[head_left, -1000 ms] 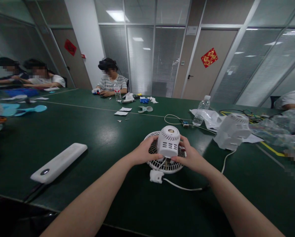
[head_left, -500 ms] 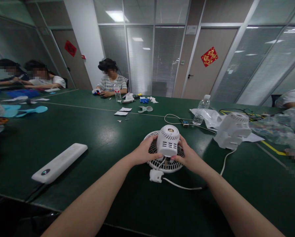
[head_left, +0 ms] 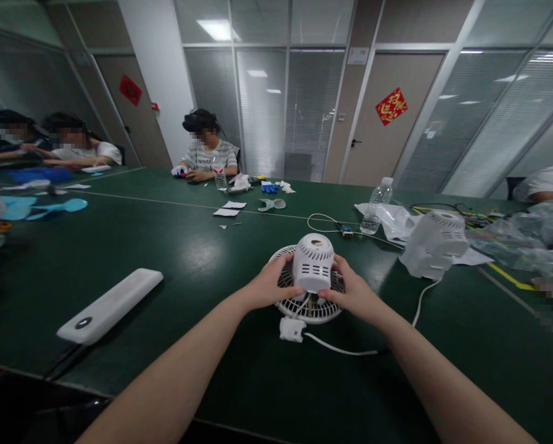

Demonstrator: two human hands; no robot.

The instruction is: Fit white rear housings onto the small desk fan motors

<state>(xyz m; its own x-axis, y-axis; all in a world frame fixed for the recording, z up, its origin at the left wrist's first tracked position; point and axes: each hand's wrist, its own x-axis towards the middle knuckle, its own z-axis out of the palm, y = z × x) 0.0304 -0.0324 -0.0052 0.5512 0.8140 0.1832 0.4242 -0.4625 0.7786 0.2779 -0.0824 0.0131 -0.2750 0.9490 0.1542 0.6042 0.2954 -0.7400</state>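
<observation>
A white slotted fan motor housing (head_left: 312,264) sits over a round white fan grille (head_left: 310,313) that lies on the table. My left hand (head_left: 273,283) grips the housing from its left side, thumb at the lower edge. From the other side my right hand (head_left: 349,285) holds the same housing, its thumb also low at the front. Wires run from under the housing to a small white plastic part (head_left: 292,329) in front of the grille. A white cable (head_left: 341,350) leads from that part toward my right forearm.
A white power bank (head_left: 112,303) lies at left. To the right stand another white fan body (head_left: 434,242) with a cable and a water bottle (head_left: 376,206). Clear plastic bags (head_left: 526,237) lie at far right. A person (head_left: 207,148) sits across the green table (head_left: 174,246).
The housing has shifted very slightly to the left between my hands. Both hands keep nearly the same hold.
</observation>
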